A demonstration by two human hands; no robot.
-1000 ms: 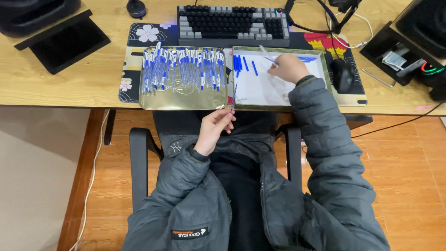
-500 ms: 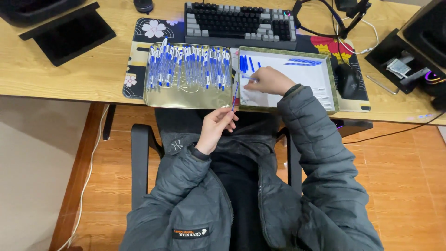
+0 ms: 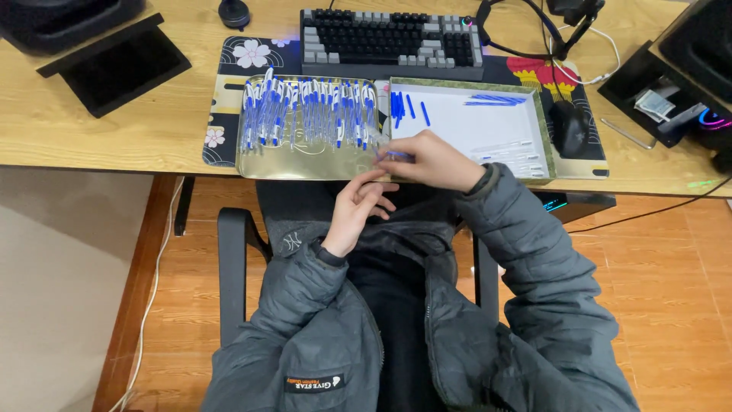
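2 hands meet at the desk edge: your right hand [image 3: 431,162] is pinched on a blue cap [image 3: 398,155], and your left hand [image 3: 357,207] sits just below it with fingers loosely curled; whether it holds a pen barrel I cannot tell. Left of your right hand lies the tray [image 3: 305,164] of pens [image 3: 309,114]; right of it, the white box [image 3: 488,126]. Working over your lap, a loose pinch could drop the cap to the floor.
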